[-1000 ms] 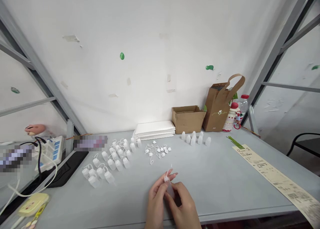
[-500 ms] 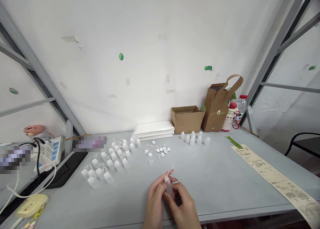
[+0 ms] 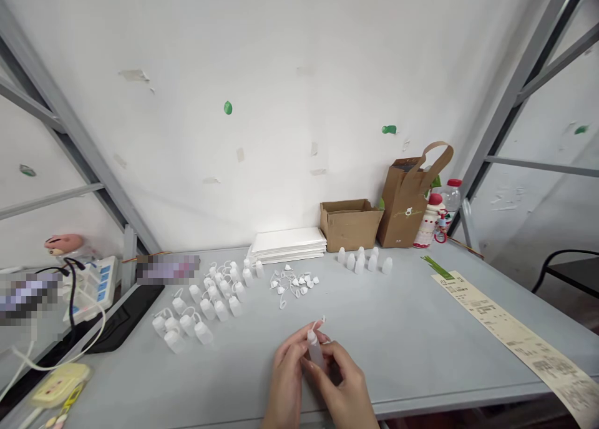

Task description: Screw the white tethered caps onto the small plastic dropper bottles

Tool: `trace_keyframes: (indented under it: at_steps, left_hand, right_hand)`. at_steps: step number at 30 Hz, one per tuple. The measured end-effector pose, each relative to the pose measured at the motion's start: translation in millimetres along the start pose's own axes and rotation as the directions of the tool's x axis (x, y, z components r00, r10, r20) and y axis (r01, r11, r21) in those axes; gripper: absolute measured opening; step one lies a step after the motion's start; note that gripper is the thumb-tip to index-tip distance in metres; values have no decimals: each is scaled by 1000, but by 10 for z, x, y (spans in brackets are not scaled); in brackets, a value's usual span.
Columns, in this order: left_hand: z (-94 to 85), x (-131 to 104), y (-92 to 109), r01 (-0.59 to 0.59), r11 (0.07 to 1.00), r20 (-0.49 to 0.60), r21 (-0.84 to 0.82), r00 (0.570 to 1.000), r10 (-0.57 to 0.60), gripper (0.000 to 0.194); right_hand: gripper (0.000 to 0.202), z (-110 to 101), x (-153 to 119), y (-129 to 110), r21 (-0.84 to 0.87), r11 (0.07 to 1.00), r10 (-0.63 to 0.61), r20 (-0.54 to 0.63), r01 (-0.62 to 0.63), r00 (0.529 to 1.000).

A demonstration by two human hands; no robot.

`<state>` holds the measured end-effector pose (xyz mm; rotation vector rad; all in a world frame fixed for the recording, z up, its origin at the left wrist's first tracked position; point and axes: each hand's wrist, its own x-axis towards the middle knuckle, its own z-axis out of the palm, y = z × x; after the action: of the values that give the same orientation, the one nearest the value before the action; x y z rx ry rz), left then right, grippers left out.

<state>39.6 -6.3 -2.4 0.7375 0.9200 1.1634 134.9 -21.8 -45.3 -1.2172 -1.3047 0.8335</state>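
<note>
Near the table's front edge, a small translucent squeeze bottle (image 3: 316,353) stands nearly upright between my hands. A thin white cap strap sticks up from its neck, its free end by my left fingertips. My left hand (image 3: 289,368) is closed on the bottle's left side near the neck. My right hand (image 3: 345,379) grips its body from the right, fingers curled. Beyond my hands lies a loose pile of white strapped caps (image 3: 296,281). Several bottles with caps fitted (image 3: 221,310) stand in a group on the left. Several capless bottles (image 3: 359,265) stand at the back right.
Along the wall are a stack of white sheets (image 3: 289,245), a cardboard box (image 3: 352,228), a brown paper bag (image 3: 397,220) and drink bottles (image 3: 428,221). A long printed paper strip (image 3: 505,332) crosses the right side. A power strip (image 3: 103,285) with cables is at far left.
The strap's free end has dipped slightly toward my left fingertips, and my left hand has shifted a little. The bottle stays between both hands; the groups on the table have not moved.
</note>
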Motion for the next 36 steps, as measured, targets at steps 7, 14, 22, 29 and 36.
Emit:
trace_keyframes:
  at_steps: [7, 14, 22, 29, 36]
  left_hand:
    - [-21, 8, 21, 30, 990, 37, -141, 999, -25, 30]
    - [-85, 38, -11, 91, 964, 163, -248, 985, -51, 22]
    - [-107, 77, -11, 140, 954, 288, -266, 956, -60, 16]
    - [-114, 69, 1, 180, 940, 315, -291, 945, -83, 16]
    - [-120, 71, -33, 211, 930, 271, -300, 954, -129, 16]
  right_hand:
    - [20, -8, 8, 1, 77, 997, -9, -7, 9, 1000]
    - [24, -14, 16, 60, 174, 983, 46, 38, -52, 998]
    - [28, -68, 46, -15, 316, 937, 119, 106, -147, 987]
    - [24, -93, 55, 12, 422, 880, 129, 228, -217, 965]
    - [33, -75, 45, 71, 366, 905, 129, 253, -219, 959]
